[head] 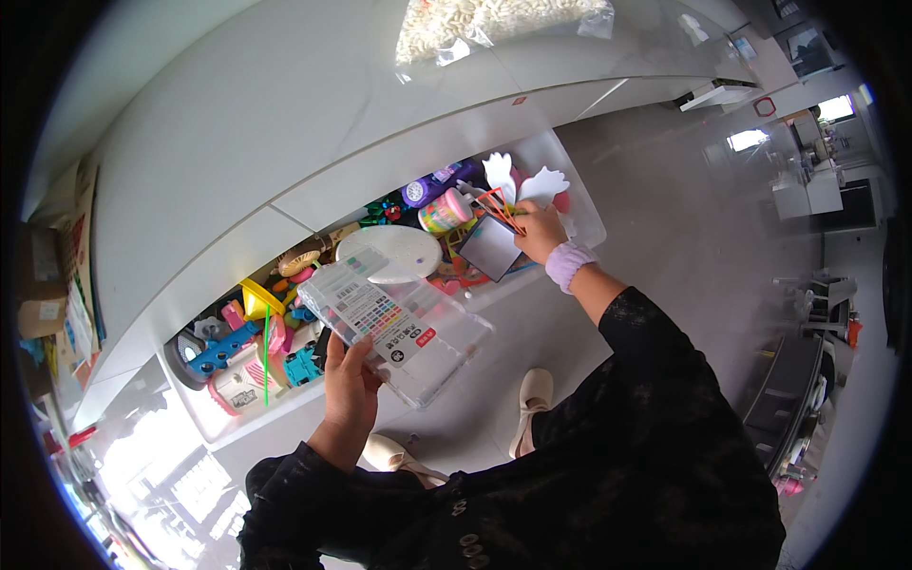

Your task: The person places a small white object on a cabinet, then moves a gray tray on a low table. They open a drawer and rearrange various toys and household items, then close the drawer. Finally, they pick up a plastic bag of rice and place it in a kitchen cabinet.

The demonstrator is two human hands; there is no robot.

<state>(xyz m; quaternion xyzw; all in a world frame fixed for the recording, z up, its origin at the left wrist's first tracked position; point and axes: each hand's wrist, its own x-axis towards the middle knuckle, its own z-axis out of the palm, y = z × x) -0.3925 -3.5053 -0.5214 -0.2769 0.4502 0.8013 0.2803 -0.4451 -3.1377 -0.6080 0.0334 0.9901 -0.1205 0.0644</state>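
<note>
My left hand (349, 388) grips the near left edge of a clear plastic case (434, 338), which has a printed label with colour swatches. The case is tilted over the near side of a translucent storage bin (214, 431) full of toys. Above the bin's right part, my right hand (539, 229) has its fingers on thin orange strips (501, 206), beside a dark-framed rectangular piece (490, 247); whether it grips the frame too is unclear. Near it lie a pink-lidded jar (445, 211), white hand-shaped pieces (543, 187) and a white oval lid (390, 254).
A long white counter (285, 128) runs beyond the bin, with a clear bag of pale pieces (491, 21) on top. The bin also holds a yellow funnel (258, 299) and a teal toy vehicle (304, 365). Cardboard boxes (39, 317) stand at the left.
</note>
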